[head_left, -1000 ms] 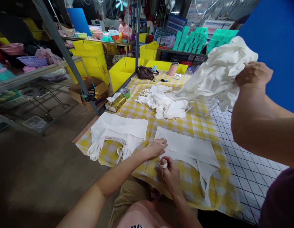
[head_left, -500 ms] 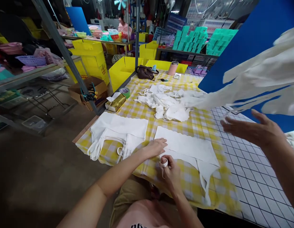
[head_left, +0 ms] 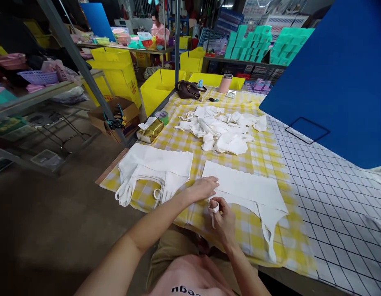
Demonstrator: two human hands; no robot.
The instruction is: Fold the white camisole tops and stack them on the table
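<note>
White garment lay flat on the yellow checked cloth before me. My left hand pressed its near edge, fingers spread. My right hand pinched a strap, wound round a finger. One folded stack sat finished to the left; the loose pile beyond waited, so I judged much remained.

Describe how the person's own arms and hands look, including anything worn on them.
Both forearms are bare, with no sleeves, gloves, watch or bracelet in view. The left hand shows no ring or covering. The right hand has a narrow white band looped around one finger, its loose end hanging down. Below the arms, a pale pink top with dark lettering and khaki shorts show.
</note>
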